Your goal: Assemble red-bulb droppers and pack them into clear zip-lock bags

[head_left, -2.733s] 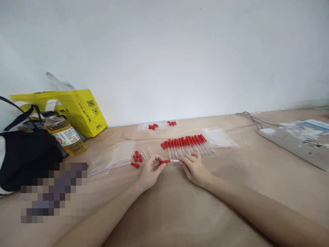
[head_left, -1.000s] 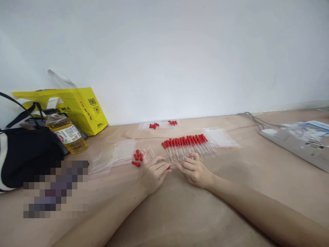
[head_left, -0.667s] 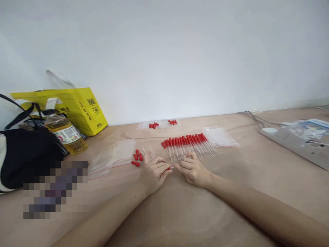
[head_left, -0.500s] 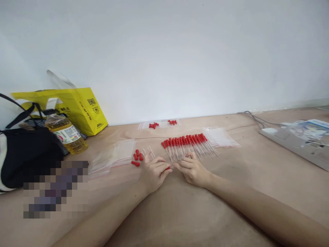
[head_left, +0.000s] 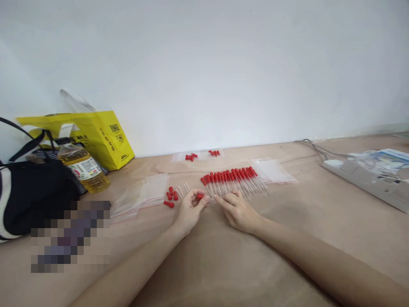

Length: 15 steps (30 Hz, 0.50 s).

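Observation:
Between the thumb and fingers of my left hand [head_left: 189, 213] is a red rubber bulb [head_left: 200, 196]. A thin clear glass dropper tube [head_left: 212, 199] runs from the bulb's side toward my right hand [head_left: 238, 209], whose fingers pinch it. Whether the tube is fully seated in the bulb cannot be made out. Just beyond my hands lies a slanted row of droppers with red bulbs [head_left: 228, 175], their clear tubes pointing toward me. Left of my left hand are several loose red bulbs [head_left: 169, 204] and a few clear tubes [head_left: 183, 188].
Clear zip bags lie at left [head_left: 150, 192], at right [head_left: 275, 171] and by the wall [head_left: 204, 155], the last with red bulbs. An oil bottle [head_left: 84, 166], a yellow bag [head_left: 108, 140] and a black bag [head_left: 35, 196] stand left. A grey-white box [head_left: 361, 181] with cables is right.
My left hand has rolled its grip and lifted slightly, so the red bulb now shows between thumb and fingers. My right hand stays almost in place at the tube.

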Each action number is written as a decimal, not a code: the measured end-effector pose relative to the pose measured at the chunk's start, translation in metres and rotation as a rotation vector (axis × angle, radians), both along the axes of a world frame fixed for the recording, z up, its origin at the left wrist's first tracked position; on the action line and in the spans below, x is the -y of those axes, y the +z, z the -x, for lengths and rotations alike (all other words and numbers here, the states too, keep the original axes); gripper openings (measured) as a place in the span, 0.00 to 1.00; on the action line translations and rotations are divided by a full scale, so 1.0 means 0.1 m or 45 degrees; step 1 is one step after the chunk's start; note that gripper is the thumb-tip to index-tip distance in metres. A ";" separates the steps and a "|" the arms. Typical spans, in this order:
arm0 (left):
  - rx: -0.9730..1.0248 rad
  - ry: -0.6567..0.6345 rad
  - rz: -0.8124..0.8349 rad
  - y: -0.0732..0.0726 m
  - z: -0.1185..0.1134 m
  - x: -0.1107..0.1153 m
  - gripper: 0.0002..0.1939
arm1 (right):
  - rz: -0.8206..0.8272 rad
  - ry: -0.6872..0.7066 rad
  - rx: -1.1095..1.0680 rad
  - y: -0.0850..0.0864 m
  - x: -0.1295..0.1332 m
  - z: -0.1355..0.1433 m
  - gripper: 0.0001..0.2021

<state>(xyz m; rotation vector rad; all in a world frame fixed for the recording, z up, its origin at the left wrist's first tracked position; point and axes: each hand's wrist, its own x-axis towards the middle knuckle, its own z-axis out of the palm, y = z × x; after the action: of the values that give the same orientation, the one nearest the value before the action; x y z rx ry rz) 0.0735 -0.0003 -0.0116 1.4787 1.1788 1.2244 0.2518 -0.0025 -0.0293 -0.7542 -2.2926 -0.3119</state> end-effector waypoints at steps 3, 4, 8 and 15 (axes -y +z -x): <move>0.212 0.128 0.165 0.11 -0.05 -0.09 0.07 | 0.038 -0.027 0.005 0.01 0.01 0.00 0.20; 0.229 0.170 0.198 0.17 -0.03 -0.15 0.05 | 0.055 -0.037 0.001 0.02 0.01 -0.01 0.19; 0.142 0.207 0.320 0.37 0.11 -0.48 0.13 | 0.113 -0.056 -0.030 0.04 0.02 -0.03 0.16; -0.188 0.208 0.610 0.37 0.13 -0.95 0.18 | 0.114 -0.053 -0.066 0.01 0.00 -0.04 0.17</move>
<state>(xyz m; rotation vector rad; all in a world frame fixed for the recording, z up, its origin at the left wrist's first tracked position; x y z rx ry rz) 0.0601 0.0946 0.0257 1.1410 1.5887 0.8612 0.2563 -0.0025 -0.0286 -0.8464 -2.2566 -0.2077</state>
